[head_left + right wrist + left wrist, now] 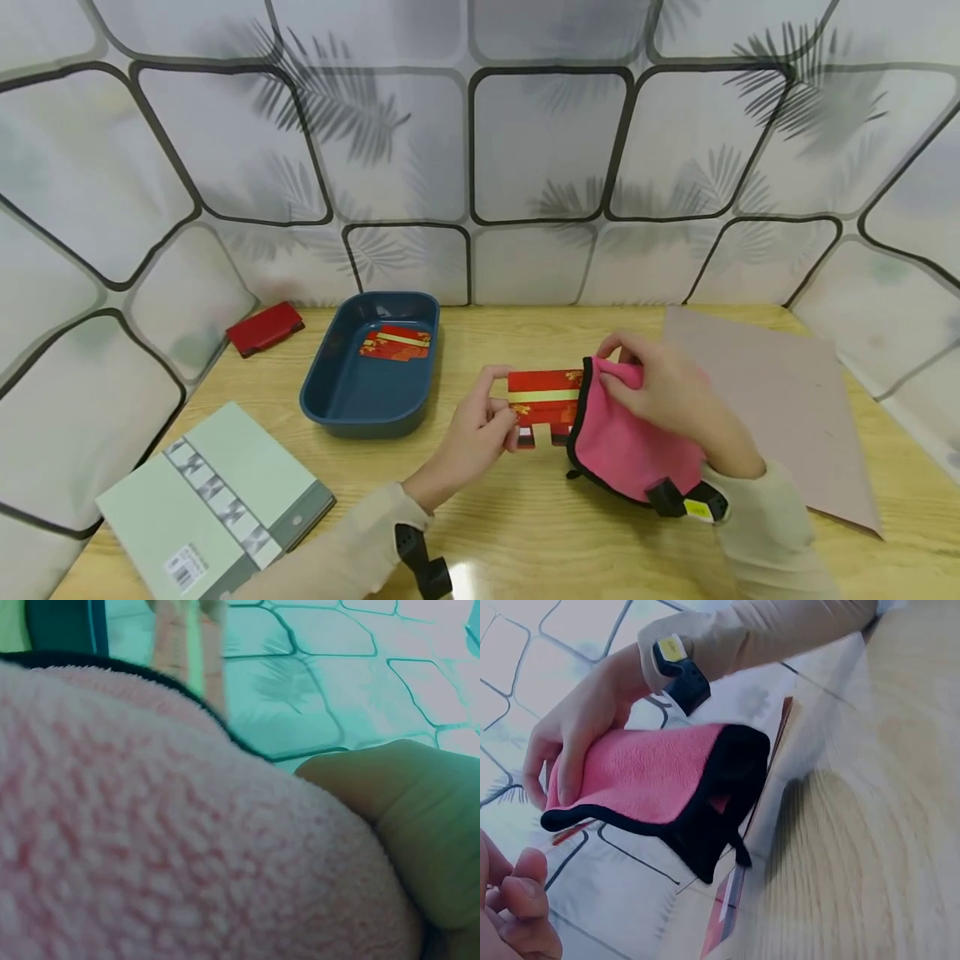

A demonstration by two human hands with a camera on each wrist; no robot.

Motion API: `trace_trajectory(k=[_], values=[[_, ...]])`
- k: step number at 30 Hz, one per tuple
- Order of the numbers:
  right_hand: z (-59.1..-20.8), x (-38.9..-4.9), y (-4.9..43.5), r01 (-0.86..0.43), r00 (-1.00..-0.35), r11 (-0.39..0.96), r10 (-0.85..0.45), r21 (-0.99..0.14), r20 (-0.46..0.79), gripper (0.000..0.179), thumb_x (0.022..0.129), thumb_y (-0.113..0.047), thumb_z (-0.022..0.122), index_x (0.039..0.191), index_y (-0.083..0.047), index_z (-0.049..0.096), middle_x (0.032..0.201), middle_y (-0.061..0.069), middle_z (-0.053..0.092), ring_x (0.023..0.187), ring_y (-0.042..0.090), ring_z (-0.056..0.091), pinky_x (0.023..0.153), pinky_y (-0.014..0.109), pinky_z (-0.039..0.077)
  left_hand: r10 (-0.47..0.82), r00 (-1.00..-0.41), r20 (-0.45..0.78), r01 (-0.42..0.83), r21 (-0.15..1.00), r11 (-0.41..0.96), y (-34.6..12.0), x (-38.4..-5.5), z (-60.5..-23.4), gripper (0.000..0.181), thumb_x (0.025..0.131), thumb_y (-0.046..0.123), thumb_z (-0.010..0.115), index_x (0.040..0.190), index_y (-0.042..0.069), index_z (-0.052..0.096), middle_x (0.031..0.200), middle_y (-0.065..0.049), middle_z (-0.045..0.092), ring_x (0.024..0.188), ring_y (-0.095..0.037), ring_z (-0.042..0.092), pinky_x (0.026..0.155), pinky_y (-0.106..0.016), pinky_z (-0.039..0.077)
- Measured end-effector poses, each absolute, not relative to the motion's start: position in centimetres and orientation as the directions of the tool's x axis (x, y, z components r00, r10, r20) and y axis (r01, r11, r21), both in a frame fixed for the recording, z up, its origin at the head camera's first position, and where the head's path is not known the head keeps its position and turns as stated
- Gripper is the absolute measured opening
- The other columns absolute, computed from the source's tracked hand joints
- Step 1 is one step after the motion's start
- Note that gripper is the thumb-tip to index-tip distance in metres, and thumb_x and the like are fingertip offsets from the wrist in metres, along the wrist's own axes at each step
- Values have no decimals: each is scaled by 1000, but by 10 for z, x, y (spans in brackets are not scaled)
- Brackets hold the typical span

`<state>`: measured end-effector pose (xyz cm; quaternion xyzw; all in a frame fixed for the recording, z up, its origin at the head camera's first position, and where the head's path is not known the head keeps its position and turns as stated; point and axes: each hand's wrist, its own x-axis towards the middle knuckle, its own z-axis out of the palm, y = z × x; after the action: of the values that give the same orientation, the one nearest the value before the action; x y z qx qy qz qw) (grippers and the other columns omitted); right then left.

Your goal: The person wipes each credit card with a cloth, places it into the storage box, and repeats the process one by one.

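In the head view my left hand (pixel 471 432) pinches the left end of a red card (pixel 543 396) with a yellow band and gold pattern. The card's right end passes behind the black edge of a pink fleece cloth (pixel 637 442). My right hand (pixel 671 396) grips that cloth by its upper edge, thumb in front. The left wrist view has the cloth (pixel 649 769) bent over, its black trim facing the left hand's fingers (pixel 525 896). Pink pile fills most of the right wrist view, with the banded card (pixel 210 667) beyond it.
A blue tray (pixel 367 425) holds similar red cards (pixel 393 342). Left of it lies a red wallet-like case (pixel 265 328); nearer is a pale green box (pixel 217 500). A flat red-and-white piece (pixel 526 437) shows below the held card. At right lies a grey-brown sheet (pixel 787 408).
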<state>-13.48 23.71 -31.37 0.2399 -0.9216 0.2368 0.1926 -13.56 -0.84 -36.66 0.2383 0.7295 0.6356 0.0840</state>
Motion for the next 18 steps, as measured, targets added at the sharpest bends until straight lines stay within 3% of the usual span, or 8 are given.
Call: trace_trajectory(k=[6, 12, 18], values=[[-307, -133, 247, -540, -798, 773, -344, -334, 494, 26, 77, -6, 78, 94, -17, 62, 61, -11, 45, 55, 3, 39, 49, 21, 35, 456, -878, 143, 195, 978, 69, -10, -137, -365, 46, 92, -3, 37, 134, 15, 41, 59, -13, 54, 39, -14, 37, 38, -21, 30], [-306, -131, 242, -577, -783, 756, -402, -310, 475, 20, 80, -15, 77, 94, -23, 64, 65, -14, 49, 57, 1, 43, 52, 20, 39, 484, -863, 146, 196, 979, 54, -9, -141, -367, 48, 94, -3, 38, 138, 18, 39, 62, -18, 56, 41, -15, 44, 41, -23, 41], [-308, -128, 225, -626, -767, 706, -477, -332, 430, 17, 83, -17, 76, 94, -24, 65, 65, -16, 49, 56, -1, 41, 51, 19, 39, 564, -802, 195, 247, 969, 18, -7, -143, -370, 46, 96, -4, 39, 138, 14, 36, 66, -24, 58, 43, -16, 49, 43, -25, 47]])
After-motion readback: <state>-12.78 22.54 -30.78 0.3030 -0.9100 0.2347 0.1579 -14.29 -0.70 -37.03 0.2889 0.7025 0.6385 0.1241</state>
